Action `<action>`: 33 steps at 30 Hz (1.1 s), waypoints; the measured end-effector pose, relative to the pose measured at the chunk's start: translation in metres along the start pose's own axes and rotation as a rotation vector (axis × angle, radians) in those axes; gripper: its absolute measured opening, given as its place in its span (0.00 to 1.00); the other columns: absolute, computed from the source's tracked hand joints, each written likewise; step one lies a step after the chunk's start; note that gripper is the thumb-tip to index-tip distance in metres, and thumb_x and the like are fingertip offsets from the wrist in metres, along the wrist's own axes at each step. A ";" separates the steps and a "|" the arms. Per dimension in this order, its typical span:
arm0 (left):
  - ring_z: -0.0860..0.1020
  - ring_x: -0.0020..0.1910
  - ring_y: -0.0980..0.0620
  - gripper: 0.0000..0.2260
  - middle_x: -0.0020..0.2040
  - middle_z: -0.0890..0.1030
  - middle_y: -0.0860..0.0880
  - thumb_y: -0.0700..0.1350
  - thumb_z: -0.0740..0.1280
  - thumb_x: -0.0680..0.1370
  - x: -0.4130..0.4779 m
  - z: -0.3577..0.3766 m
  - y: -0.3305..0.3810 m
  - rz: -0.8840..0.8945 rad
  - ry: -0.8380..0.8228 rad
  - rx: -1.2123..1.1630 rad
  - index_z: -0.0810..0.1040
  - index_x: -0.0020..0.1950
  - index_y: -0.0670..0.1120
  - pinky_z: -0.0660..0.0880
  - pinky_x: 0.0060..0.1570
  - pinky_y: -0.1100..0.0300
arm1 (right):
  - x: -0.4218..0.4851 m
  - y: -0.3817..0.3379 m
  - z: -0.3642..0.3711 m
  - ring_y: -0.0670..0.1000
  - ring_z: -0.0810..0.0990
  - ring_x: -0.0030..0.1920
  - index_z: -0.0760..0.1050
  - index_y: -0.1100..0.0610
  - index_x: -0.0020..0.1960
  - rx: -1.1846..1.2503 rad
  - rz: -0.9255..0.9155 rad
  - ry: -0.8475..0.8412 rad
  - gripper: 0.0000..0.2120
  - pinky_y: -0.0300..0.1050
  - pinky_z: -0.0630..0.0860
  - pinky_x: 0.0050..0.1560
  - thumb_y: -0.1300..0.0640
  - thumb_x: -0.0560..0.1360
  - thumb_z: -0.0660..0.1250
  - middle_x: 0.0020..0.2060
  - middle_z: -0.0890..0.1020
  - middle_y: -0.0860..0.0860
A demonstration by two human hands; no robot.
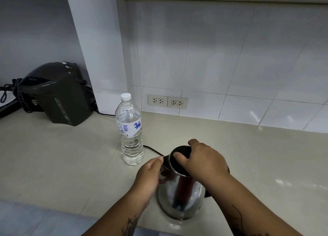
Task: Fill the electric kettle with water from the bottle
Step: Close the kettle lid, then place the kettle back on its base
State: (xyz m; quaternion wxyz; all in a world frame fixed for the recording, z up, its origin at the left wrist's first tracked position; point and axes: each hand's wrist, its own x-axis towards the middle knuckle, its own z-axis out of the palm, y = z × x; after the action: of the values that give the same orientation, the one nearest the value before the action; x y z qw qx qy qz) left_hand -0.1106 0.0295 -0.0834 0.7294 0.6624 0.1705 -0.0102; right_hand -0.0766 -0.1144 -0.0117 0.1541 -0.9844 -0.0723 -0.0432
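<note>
While my right hand grips the black lid of the steel kettle near the bench front edge, left hand closed against its spout side, capped bottle upright just behind.

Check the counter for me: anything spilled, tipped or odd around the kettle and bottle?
Nothing stands out. The water bottle stands upright with its white cap on, and the counter looks dry. The steel kettle sits upright, right hand on its black lid, left hand steadying its side.
</note>
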 end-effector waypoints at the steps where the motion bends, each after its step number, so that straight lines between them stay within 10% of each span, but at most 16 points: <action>1: 0.81 0.45 0.53 0.15 0.41 0.84 0.50 0.45 0.58 0.83 0.000 0.000 -0.001 -0.001 0.004 0.003 0.84 0.53 0.46 0.80 0.44 0.56 | 0.001 0.003 -0.003 0.56 0.79 0.55 0.70 0.52 0.64 0.039 0.005 -0.007 0.31 0.47 0.71 0.45 0.32 0.71 0.57 0.55 0.81 0.52; 9: 0.78 0.45 0.75 0.16 0.44 0.83 0.70 0.60 0.54 0.81 -0.003 -0.001 -0.017 -0.059 -0.043 0.013 0.80 0.53 0.60 0.69 0.47 0.68 | 0.001 0.084 -0.005 0.49 0.80 0.54 0.79 0.47 0.47 0.876 0.234 0.084 0.19 0.49 0.74 0.55 0.37 0.77 0.55 0.48 0.83 0.46; 15: 0.77 0.61 0.53 0.33 0.55 0.83 0.53 0.72 0.53 0.71 0.011 0.013 -0.038 -0.204 0.089 -0.124 0.80 0.62 0.52 0.66 0.71 0.53 | -0.017 0.105 0.041 0.51 0.80 0.48 0.80 0.55 0.45 0.972 0.362 0.074 0.27 0.43 0.70 0.44 0.41 0.80 0.47 0.44 0.83 0.54; 24: 0.82 0.43 0.61 0.21 0.34 0.85 0.58 0.59 0.52 0.83 0.026 0.027 -0.059 -0.209 0.179 -0.198 0.82 0.44 0.53 0.73 0.50 0.60 | -0.014 0.108 0.072 0.54 0.75 0.35 0.78 0.58 0.37 1.145 0.507 0.249 0.29 0.50 0.70 0.42 0.41 0.80 0.48 0.31 0.78 0.56; 33: 0.82 0.50 0.52 0.18 0.40 0.88 0.51 0.57 0.58 0.81 0.049 0.053 -0.009 -0.152 0.143 -0.228 0.85 0.43 0.53 0.74 0.51 0.53 | 0.020 0.114 0.030 0.53 0.74 0.33 0.76 0.56 0.33 1.201 0.506 0.382 0.30 0.49 0.67 0.41 0.36 0.77 0.50 0.26 0.76 0.51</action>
State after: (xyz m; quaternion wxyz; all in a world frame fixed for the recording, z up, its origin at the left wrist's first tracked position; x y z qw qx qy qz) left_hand -0.0543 -0.0122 -0.1013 0.7831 0.5594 0.2716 0.0015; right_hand -0.0375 -0.2097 -0.0723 0.6895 -0.6899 0.1772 -0.1313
